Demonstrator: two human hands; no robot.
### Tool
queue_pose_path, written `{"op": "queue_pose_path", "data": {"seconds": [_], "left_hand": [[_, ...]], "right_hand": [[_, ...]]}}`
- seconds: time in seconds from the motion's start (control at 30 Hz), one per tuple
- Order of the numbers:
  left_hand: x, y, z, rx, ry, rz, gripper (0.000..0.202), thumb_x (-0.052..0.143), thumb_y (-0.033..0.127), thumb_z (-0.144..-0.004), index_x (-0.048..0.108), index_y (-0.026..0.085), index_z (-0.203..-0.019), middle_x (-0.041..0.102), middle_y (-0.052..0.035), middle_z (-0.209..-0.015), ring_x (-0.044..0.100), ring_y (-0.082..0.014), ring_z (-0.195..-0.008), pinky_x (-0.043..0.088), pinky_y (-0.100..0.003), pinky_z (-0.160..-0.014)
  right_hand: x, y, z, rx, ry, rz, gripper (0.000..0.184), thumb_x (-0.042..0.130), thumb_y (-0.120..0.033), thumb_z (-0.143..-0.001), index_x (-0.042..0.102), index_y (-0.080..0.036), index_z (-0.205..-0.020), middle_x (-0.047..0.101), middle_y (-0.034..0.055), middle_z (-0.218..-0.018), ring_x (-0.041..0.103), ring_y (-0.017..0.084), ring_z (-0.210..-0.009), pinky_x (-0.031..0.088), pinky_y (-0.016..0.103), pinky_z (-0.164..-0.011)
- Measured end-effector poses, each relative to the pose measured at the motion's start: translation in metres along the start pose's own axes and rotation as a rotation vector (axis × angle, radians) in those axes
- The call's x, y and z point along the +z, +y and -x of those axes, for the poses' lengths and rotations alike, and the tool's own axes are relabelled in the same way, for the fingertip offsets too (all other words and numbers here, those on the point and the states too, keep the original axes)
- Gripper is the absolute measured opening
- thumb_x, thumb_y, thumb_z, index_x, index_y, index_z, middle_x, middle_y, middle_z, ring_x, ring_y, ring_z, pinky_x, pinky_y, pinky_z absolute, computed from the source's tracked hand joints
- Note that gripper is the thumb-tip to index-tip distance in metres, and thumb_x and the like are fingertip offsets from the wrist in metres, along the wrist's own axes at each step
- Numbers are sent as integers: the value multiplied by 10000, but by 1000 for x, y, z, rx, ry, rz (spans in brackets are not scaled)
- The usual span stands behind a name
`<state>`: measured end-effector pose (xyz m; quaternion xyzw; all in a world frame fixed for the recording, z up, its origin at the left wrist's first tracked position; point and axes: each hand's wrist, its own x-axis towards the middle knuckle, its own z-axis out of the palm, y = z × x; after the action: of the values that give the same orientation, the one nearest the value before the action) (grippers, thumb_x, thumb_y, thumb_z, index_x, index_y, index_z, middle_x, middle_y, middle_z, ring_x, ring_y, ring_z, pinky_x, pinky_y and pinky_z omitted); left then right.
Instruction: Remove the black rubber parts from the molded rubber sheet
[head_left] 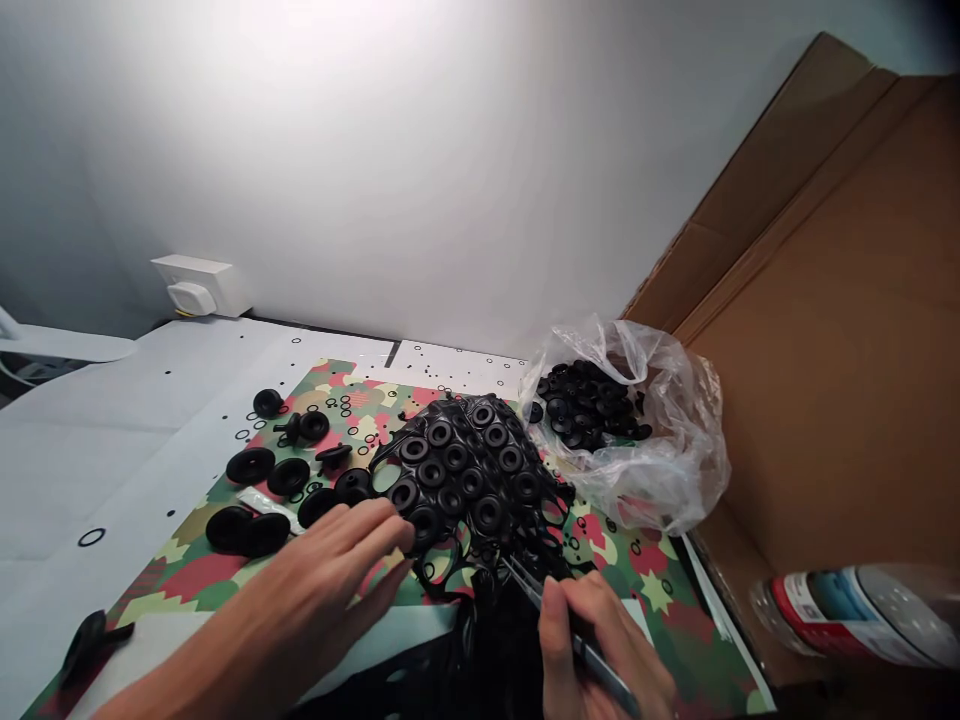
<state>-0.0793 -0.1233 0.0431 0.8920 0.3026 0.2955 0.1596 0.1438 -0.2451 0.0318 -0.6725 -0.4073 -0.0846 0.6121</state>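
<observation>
A black rubber sheet (471, 462) with rows of moulded round rings lies in the middle, its edges ragged and torn into loops. At its left edge is my left hand (352, 560), fingers stretched out and fingertips at one of the rings; the thumb is held apart. My right hand (600, 640) grips metal tweezers (592, 660), whose tips reach the torn lower part of the sheet. More black rubber (502, 650) hangs down between my hands. Loose black rubber discs (251, 465), some with stems, lie to the left of the sheet.
A clear plastic bag (675, 470) filled with black rubber pieces (589, 405) stands behind right. Cardboard (840, 300) walls the right side, with a labelled bottle (855, 610) there. Small rings dot the camouflage-patterned mat (675, 600). A white wall device (202, 285) sits at the back left.
</observation>
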Motion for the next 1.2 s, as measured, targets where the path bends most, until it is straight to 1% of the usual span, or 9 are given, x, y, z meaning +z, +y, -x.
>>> {"op": "queue_pose_path", "data": {"seconds": [0.13,0.23,0.37,0.43,0.53,0.7,0.97,1.13,1.2], "left_hand": [[26,28,-12,155,-43,8,267,496,132,-1124,648,275,-1292,754,-38,-1234,730,-215,-1046,571,-353,-919],[42,38,-22,185,-97,8,220,478,120,-1131,634,252,-1215,761,-35,-1175,716,-224,-979,548,-380,-867],[52,34,-33,91,-171,-53,192,449,142,-1153,613,241,-1151,717,17,-877,656,-217,-746,486,-389,-752],[53,30,-39,49,-162,-105,187,458,126,-1146,607,238,-1150,721,21,-883,648,-215,-737,470,-379,-746],[53,23,-51,57,-167,-154,135,570,114,-1113,612,238,-1148,741,-6,-1045,674,-223,-840,474,-375,-798],[58,11,-74,201,-228,-189,287,833,202,-1011,623,232,-1204,724,-31,-1198,714,-247,-1017,486,-384,-884],[68,1,-81,310,-213,-219,305,829,290,-1049,586,214,-1217,702,-46,-1178,706,-262,-1015,484,-394,-873],[74,-2,-82,321,-197,-192,342,845,238,-1020,565,216,-1215,692,-47,-1164,707,-270,-1010,489,-387,-848],[77,-2,-82,318,-191,-178,294,805,212,-1032,559,222,-1192,688,-47,-1146,703,-273,-1003,491,-390,-840]], "right_hand": [[-4,12,-5,87,-150,2,407,745,-503,-1056,743,-251,-736,651,-8,-588,593,154,-484,488,276,-526],[-5,25,-14,264,-255,-40,468,814,-625,-985,740,-235,-737,661,-11,-600,632,157,-506,515,251,-527],[-1,37,-23,434,-299,-119,548,894,-723,-867,743,-210,-750,717,24,-640,708,197,-533,575,269,-542],[3,42,-25,491,-278,-151,579,904,-753,-833,740,-203,-752,732,39,-642,727,213,-536,590,278,-540],[7,51,-22,566,-238,-185,588,921,-757,-813,733,-202,-772,749,46,-648,730,215,-528,603,288,-543],[8,63,-13,563,-134,-229,535,905,-698,-879,731,-194,-835,724,10,-646,673,159,-530,584,250,-566],[12,51,-16,654,111,-472,498,895,-640,-916,654,-216,-815,610,-56,-591,554,113,-488,487,214,-487],[13,51,-14,519,-77,-192,500,909,-661,-890,761,-186,-841,713,9,-611,713,183,-550,596,257,-576],[13,51,-13,488,-95,-145,501,934,-657,-857,767,-187,-812,738,25,-625,743,208,-541,606,271,-556]]}}
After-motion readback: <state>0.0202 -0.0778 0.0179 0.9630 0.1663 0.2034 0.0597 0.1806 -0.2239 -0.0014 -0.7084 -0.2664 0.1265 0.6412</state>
